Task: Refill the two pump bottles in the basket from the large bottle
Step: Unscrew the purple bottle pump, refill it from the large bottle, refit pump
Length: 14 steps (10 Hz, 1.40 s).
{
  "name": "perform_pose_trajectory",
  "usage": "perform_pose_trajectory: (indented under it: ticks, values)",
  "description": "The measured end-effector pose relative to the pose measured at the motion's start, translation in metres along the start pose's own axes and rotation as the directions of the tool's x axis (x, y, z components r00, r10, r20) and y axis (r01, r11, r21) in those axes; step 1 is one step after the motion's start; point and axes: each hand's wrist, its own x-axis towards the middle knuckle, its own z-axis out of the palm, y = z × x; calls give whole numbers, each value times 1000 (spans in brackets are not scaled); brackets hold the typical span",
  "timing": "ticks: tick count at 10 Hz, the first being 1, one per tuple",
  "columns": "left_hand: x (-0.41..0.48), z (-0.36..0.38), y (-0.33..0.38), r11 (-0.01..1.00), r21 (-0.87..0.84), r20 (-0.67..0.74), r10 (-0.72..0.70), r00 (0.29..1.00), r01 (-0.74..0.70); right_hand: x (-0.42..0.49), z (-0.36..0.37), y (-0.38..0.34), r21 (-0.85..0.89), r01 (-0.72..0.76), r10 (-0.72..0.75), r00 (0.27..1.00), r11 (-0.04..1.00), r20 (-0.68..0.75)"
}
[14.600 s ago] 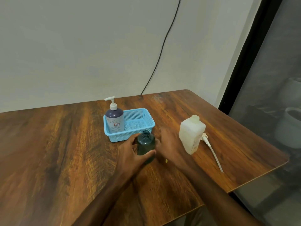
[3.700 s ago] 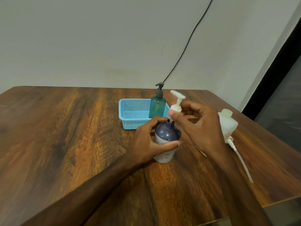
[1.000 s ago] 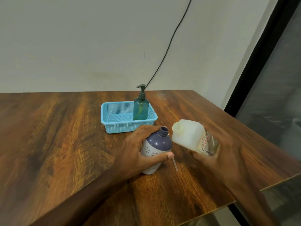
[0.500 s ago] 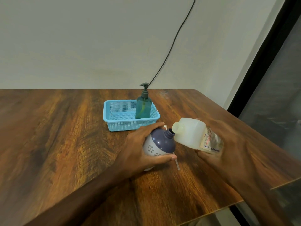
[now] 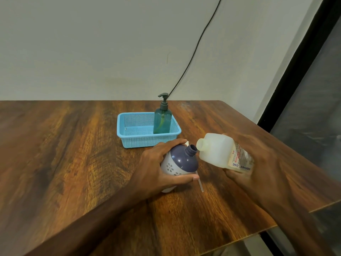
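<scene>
Two hands grip bottles: left hand [image 5: 156, 169] tilts uncapped purple bottle [image 5: 180, 163]; right hand [image 5: 258, 163] tips jug [image 5: 217, 150] against it. Beyond, basket [image 5: 132, 143] holds teal bottle [image 5: 162, 121].

basket [image 5: 129, 120] left half free, teal pump bottle [image 5: 162, 120] blocking right

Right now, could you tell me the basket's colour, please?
Light blue plastic mesh basket, head view.

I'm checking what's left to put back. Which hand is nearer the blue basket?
Left. The left hand, gripping the purple bottle, sits just in front of the blue basket; the right hand, tilting the large bottle, is further right.
</scene>
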Motion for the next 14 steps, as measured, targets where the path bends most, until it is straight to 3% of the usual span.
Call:
perform_pose_trajectory:
  ticks: [2, 3, 4, 5, 6, 7, 8, 14]
  values:
    - [1, 0, 1, 1000, 1, 3, -5, 1000, 5, -4, 2, 0, -54, -11, 10, 1000, 998, -24]
    - [1, 0, 2, 1000, 3, 4, -3, 1000, 3, -3, 8, 4, -105, -100, 95, 994, 989, -56]
    - [1, 0, 2, 1000, 3, 10, -7, 1000, 7, -2, 5, 1, 1, -116, 116, 993, 993, 6]
    - [1, 0, 2, 1000, 8, 10, -9, 1000, 9, -3, 3, -3, -41, -20, 20, 1000, 999, -16]
    - [0, 0, 1, 1000, 12, 5, -14, 1000, 14, -1, 8, 7, -2, -218, 217, 971, 976, 97]
    - [1, 0, 2, 1000, 11, 0, -11, 1000, 11, -2, 14, 10, -123, -181, 180, 984, 976, -13]
    - [1, 0, 3, 1000, 11, -2, -12, 1000, 12, -3, 11, 5, -183, -31, 12, 995, 983, -103]
    - [1, 2, 5, 1000, 5, -18, 1, 1000, -1, 9, -6, 0, -258, -54, 55, 998, 965, -1]
